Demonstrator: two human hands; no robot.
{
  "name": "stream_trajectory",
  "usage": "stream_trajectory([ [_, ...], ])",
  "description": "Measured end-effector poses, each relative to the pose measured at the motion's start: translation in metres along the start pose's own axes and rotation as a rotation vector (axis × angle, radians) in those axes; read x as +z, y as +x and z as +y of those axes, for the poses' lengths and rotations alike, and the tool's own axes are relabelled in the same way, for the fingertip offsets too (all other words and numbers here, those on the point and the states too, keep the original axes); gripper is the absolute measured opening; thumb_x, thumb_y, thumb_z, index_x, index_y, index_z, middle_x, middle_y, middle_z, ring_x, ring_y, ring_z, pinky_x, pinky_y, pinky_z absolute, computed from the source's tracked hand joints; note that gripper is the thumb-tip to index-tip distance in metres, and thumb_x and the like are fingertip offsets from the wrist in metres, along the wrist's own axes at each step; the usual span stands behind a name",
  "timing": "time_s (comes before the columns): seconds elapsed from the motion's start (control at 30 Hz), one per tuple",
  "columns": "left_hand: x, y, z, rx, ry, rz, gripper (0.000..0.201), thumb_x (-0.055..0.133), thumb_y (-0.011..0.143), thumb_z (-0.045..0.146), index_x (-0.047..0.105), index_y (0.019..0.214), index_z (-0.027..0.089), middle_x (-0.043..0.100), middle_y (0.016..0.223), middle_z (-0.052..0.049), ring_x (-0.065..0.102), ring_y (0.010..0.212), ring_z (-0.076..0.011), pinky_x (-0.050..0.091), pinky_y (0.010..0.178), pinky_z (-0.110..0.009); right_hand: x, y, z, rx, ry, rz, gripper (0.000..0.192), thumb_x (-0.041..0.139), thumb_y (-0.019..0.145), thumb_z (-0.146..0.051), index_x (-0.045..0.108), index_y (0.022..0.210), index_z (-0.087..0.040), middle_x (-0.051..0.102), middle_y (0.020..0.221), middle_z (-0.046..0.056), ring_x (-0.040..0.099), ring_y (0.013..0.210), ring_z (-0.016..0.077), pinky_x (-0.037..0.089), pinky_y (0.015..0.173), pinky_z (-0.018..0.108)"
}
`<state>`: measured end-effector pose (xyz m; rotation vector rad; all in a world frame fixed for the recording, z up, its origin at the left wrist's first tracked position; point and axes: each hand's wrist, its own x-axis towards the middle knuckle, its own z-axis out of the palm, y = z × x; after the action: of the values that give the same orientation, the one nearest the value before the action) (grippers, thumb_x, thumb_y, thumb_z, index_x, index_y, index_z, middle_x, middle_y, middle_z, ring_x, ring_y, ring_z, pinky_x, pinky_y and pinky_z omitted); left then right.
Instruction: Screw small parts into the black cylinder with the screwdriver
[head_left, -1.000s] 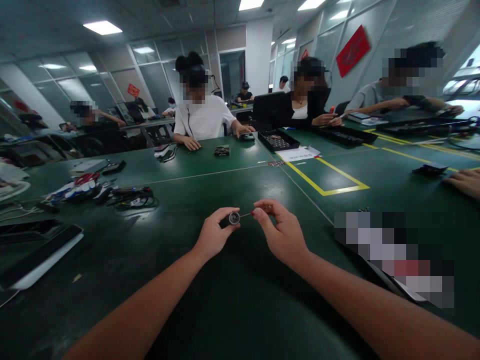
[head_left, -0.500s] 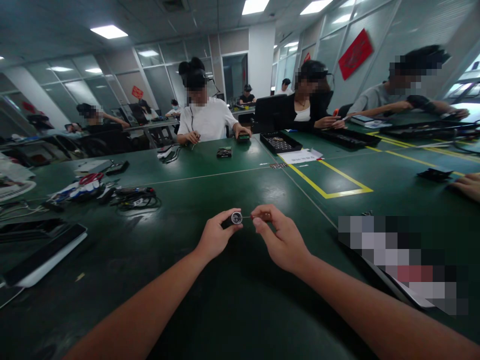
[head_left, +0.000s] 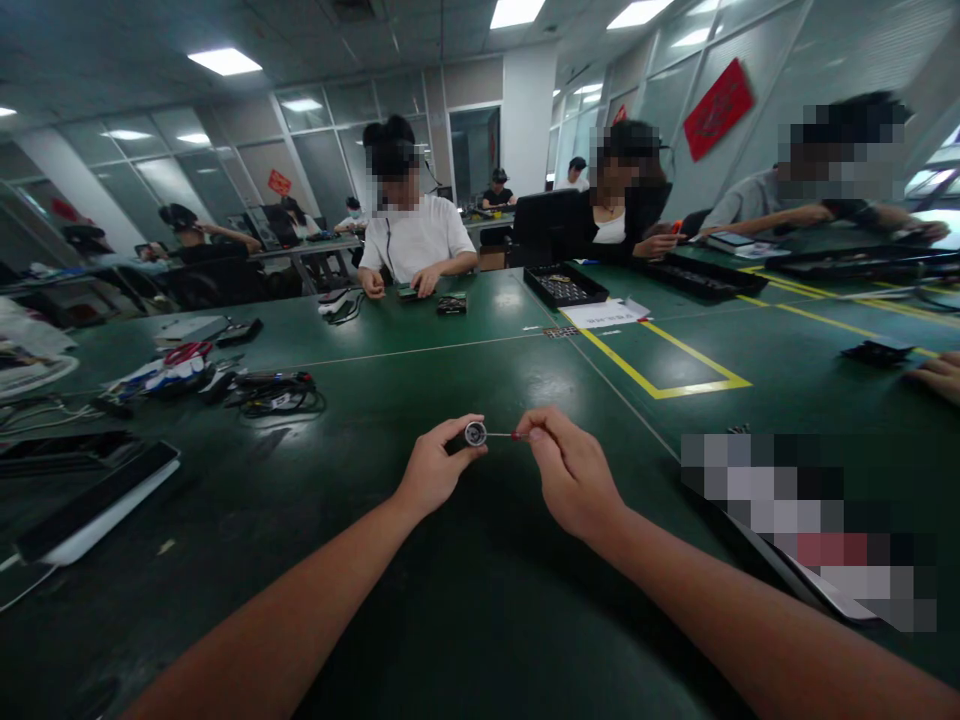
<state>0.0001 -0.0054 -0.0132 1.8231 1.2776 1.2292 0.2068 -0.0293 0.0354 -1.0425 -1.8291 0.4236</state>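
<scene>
My left hand pinches a small round black part with a silver face, held just above the green table. My right hand grips a thin tool with a red end, whose metal tip touches the round part's face. Both hands meet at the middle of the view, close to my body.
Cables and small tools lie at the left, flat dark trays at the near left. A black parts tray and white paper sit beyond a yellow taped rectangle. Several people work across the table; another person's hand rests at the right edge.
My hands stayed together on the round part and the tool, with only slight shifts. The person in white opposite drew both hands closer together.
</scene>
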Motion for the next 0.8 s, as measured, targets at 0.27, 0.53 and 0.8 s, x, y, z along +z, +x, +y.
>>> stream_trajectory([
  [0.27,-0.0002,-0.001,0.0059,0.005,-0.015,-0.016,0.039,0.076,0.081,0.018,0.072,0.119,0.024,0.071,0.121,-0.006,0.062,0.12,-0.0256,0.044,0.11,-0.045,0.0016,-0.0003,-0.0002,0.01,-0.035,-0.005,0.032,0.034,0.105,-0.036,0.063,0.101,-0.024,0.065,0.071,0.0,0.062,0.062,0.0182,0.039,0.059,0.031],
  [0.53,0.0,-0.0008,0.0044,0.003,-0.008,-0.016,0.04,0.076,0.081,0.015,0.071,0.12,0.025,0.07,0.121,-0.005,0.062,0.119,-0.025,0.043,0.11,-0.043,0.0022,-0.0027,0.002,-0.001,-0.049,-0.032,0.023,0.038,0.102,-0.028,0.052,0.119,-0.021,0.067,0.08,0.003,0.066,0.073,0.021,0.045,0.068,0.034],
  [0.8,0.0009,0.0005,0.0045,-0.01,0.003,0.012,0.04,0.076,0.08,0.013,0.072,0.118,0.024,0.071,0.121,-0.005,0.063,0.118,-0.0245,0.043,0.11,-0.042,0.0014,-0.0028,-0.0033,0.07,-0.05,-0.063,0.022,0.034,0.104,-0.033,0.052,0.112,-0.023,0.066,0.078,0.002,0.064,0.067,0.0207,0.041,0.063,0.033],
])
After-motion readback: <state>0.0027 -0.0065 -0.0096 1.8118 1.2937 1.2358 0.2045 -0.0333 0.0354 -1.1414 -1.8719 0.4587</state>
